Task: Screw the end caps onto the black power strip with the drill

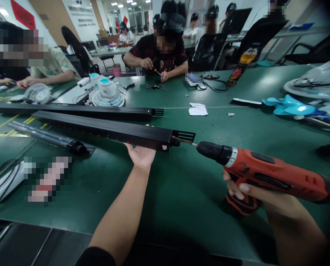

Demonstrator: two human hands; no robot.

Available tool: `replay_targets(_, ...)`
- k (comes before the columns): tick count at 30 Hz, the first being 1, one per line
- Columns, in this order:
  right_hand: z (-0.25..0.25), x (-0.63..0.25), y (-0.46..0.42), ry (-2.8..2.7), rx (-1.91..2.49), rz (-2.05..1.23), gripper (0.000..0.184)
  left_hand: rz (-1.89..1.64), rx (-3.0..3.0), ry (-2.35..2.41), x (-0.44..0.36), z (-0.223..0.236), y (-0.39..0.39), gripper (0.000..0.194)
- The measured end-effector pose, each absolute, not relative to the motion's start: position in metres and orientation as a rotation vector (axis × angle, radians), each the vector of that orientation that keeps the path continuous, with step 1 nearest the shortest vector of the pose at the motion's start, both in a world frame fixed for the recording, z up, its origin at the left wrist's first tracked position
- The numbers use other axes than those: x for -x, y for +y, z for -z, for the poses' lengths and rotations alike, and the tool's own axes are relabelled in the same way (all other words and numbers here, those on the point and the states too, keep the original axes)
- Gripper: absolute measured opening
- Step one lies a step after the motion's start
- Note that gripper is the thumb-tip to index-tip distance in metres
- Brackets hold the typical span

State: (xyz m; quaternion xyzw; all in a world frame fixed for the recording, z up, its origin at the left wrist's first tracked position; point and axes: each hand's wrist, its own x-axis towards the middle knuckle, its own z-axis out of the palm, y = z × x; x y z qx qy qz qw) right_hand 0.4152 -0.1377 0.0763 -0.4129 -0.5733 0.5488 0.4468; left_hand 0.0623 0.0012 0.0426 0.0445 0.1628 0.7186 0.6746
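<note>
1. Head view: the right hand (245, 192) grips the handle of a red and black drill (278, 171), its chuck pointing left.
2. The left hand (141, 154), palm up, is closed around a long black bar (112, 129) from below, near its right end; fingertips show over the far edge.
3. At that end sits a slotted bracket (184, 136). The drill's tip points towards it; whether they touch, I cannot tell.
4. Just behind lies a second black bar (71, 109) on the green tabletop (181, 207); a shorter dark bar (45, 133) lies nearer, to the left.
5. Beyond the bars are a white fan unit (108, 90) and a piece of white paper (197, 110). Blue fan blades (289, 105) lie off to the right, with a bottle (241, 64) standing tilted in view behind them.
6. Across the tabletop, a person in a dark shirt (165, 55) holds a thin tool; another person (54, 61) sits at far left.
</note>
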Motion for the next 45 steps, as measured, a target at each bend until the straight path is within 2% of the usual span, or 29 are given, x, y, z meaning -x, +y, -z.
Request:
replay_targets(3, -0.076, -0.415, -0.135, -1.465, 0.993, -1.37, 0.021, -1.632, -0.107, 0.361, -0.059, -0.042, 0.002, 0.087)
replay_targets(8, -0.081, -0.404, -0.134, -1.415, 1.054, -1.304, 0.031, -1.644, -0.072, 0.432, -0.057, -0.043, 0.004, 0.079)
replay_targets(17, -0.065, -0.417, -0.139, -1.416, 1.073, -1.344, 0.027, -1.665, -0.059, 0.481, -0.06, -0.053, 0.004, 0.072)
replay_targets(28, -0.06, -0.419, -0.141, -1.427, 1.063, -1.339, 0.027, -1.665, -0.055, 0.445, -0.061, -0.04, 0.01, 0.088)
replay_targets(35, -0.058, -0.427, -0.145, -1.447, 1.137, -1.356, 0.033, -1.667, -0.174, 0.35, -0.058, -0.026, 0.009, 0.077)
replay_targets(45, -0.058, -0.425, -0.143, -1.491, 1.088, -1.362, 0.029, -1.66, -0.089, 0.475, -0.061, -0.041, 0.01, 0.095)
